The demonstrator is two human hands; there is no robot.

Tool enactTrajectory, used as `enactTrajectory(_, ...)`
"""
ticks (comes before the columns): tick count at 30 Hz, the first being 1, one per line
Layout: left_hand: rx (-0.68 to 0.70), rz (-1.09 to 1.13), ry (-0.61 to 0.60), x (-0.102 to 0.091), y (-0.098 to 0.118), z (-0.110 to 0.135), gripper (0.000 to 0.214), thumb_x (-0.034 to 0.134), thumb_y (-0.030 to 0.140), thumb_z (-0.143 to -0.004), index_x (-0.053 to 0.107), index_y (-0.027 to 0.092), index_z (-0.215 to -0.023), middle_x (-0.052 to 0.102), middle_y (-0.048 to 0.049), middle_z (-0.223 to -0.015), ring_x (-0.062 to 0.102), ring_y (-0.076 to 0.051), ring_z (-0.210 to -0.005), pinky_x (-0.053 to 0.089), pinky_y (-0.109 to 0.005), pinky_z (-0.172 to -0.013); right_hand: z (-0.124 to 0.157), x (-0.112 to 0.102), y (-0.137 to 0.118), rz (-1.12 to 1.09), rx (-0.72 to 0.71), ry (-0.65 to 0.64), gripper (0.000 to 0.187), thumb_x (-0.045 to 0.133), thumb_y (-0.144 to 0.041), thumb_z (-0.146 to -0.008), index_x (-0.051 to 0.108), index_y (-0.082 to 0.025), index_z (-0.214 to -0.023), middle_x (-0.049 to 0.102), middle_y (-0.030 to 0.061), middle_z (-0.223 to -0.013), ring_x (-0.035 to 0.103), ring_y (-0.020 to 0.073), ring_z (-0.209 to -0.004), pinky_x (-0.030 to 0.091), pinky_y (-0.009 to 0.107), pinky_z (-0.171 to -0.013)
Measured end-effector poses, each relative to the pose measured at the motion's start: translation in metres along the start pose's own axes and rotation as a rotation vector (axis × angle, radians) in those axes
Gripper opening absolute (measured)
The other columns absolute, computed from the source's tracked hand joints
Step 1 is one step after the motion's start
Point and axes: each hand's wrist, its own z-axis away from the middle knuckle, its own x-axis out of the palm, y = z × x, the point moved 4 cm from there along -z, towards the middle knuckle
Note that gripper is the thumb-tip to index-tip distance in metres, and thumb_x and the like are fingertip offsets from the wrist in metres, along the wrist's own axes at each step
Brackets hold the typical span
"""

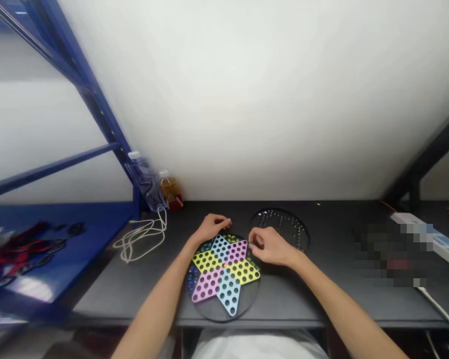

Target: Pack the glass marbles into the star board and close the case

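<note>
A Chinese checkers board (225, 266) with a pink, yellow and light-blue star full of round holes lies near the table's front edge. Blue marbles (193, 280) show in its left rim pocket, and yellow-green marbles (232, 239) along the far side. My left hand (211, 227) rests at the board's far left edge, its fingers curled together; whatever is inside them is hidden. At the upper right edge, beside the pink point, my right hand (268, 245) pinches a small greenish marble (251, 245) between thumb and fingertips.
Behind my right hand lies a round clear lid (284, 224) with a dark rim. A white cable (144, 237), a clear bottle (145, 179) and an amber bottle (170, 189) stand left. A white box (430, 239) lies right, beside a blurred-out patch. Blue frame posts (93, 94) rise left.
</note>
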Motion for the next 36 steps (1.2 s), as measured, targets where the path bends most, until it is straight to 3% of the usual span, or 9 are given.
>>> enactTrajectory(5,0.005,0.001,0.007,0.0,-0.004,-0.001,0.034,0.059,0.045,-0.084,0.076,0.015,-0.088,0.074,-0.0068,-0.081,0.067,-0.019,-0.074,0.052,-0.028,-0.07,-0.004,-0.011,0.029,-0.933,0.2,0.177,0.023,0.049,-0.044,-0.082,0.049,-0.021,-0.074,0.023,-0.0079,-0.051,0.016,0.0091,-0.042,0.019,0.022,-0.039)
enactTrajectory(8,0.003,-0.008,0.008,0.001,-0.004,-0.001,0.032,0.059,0.043,-0.083,0.076,0.016,-0.088,0.074,-0.0064,-0.081,0.067,-0.019,-0.074,0.053,-0.028,-0.071,-0.007,-0.014,0.041,-1.189,0.288,0.2,0.035,0.044,-0.053,-0.084,0.046,-0.022,-0.068,0.024,-0.0068,-0.052,0.014,0.0088,-0.041,0.015,0.022,-0.035)
enactTrajectory(13,-0.003,-0.031,0.01,0.001,-0.003,0.0,0.032,0.06,0.043,-0.082,0.076,0.016,-0.089,0.074,-0.0068,-0.082,0.067,-0.019,-0.074,0.052,-0.028,-0.071,-0.007,-0.008,0.04,-0.928,0.373,0.175,0.045,0.054,-0.062,-0.081,0.053,-0.019,-0.068,0.038,-0.0049,-0.051,0.02,0.0057,-0.038,0.014,0.021,-0.036)
enactTrajectory(18,0.001,-0.041,0.02,0.001,-0.003,0.0,0.032,0.061,0.042,-0.082,0.076,0.016,-0.09,0.075,-0.0068,-0.083,0.068,-0.019,-0.076,0.052,-0.028,-0.071,0.001,0.0,0.006,-0.125,0.092,-0.046,0.022,0.066,-0.04,-0.078,0.072,-0.019,-0.078,0.05,-0.0022,-0.053,0.042,0.0103,-0.049,0.032,0.025,-0.053)
enactTrajectory(22,0.011,-0.041,0.028,0.001,-0.005,0.0,0.031,0.061,0.042,-0.082,0.076,0.016,-0.089,0.074,-0.0066,-0.083,0.068,-0.02,-0.078,0.052,-0.028,-0.072,0.006,0.008,-0.005,0.106,0.025,-0.179,0.017,0.061,-0.029,-0.081,0.075,-0.021,-0.087,0.059,-0.0002,-0.059,0.05,0.0125,-0.055,0.034,0.026,-0.06)
enactTrajectory(27,0.021,-0.033,0.018,0.001,-0.006,0.0,0.031,0.061,0.042,-0.082,0.076,0.016,-0.09,0.074,-0.0061,-0.084,0.068,-0.019,-0.078,0.052,-0.028,-0.073,0.004,-0.003,0.006,-0.084,0.087,-0.036,0.013,0.063,-0.028,-0.078,0.071,-0.019,-0.082,0.047,-0.0039,-0.052,0.04,0.0102,-0.05,0.03,0.024,-0.053)
enactTrajectory(30,0.01,-0.04,0.022,0.001,-0.006,0.0,0.031,0.061,0.044,-0.082,0.076,0.017,-0.089,0.075,-0.0058,-0.084,0.068,-0.02,-0.079,0.052,-0.027,-0.073,0.002,-0.015,0.024,-0.499,0.181,0.07,0.016,0.063,-0.034,-0.078,0.065,-0.018,-0.08,0.033,-0.0077,-0.05,0.025,0.0078,-0.044,0.024,0.022,-0.045)
enactTrajectory(33,0.013,-0.046,0.015,0.001,-0.005,-0.001,0.031,0.061,0.043,-0.082,0.076,0.017,-0.089,0.075,-0.0057,-0.084,0.068,-0.02,-0.079,0.052,-0.027,-0.074,0.0,-0.019,0.035,-0.875,0.223,0.062,0.024,0.064,-0.041,-0.076,0.059,-0.018,-0.074,0.029,-0.0086,-0.052,0.016,0.0068,-0.044,0.02,0.021,-0.04)
enactTrajectory(36,0.022,-0.05,0.012,0.001,-0.005,-0.001,0.03,0.061,0.042,-0.083,0.076,0.017,-0.089,0.075,-0.0058,-0.085,0.068,-0.019,-0.079,0.052,-0.027,-0.075,-0.001,-0.019,0.033,-0.895,0.234,0.065,0.031,0.064,-0.046,-0.076,0.056,-0.018,-0.067,0.034,-0.0071,-0.053,0.018,0.0062,-0.043,0.019,0.021,-0.04)
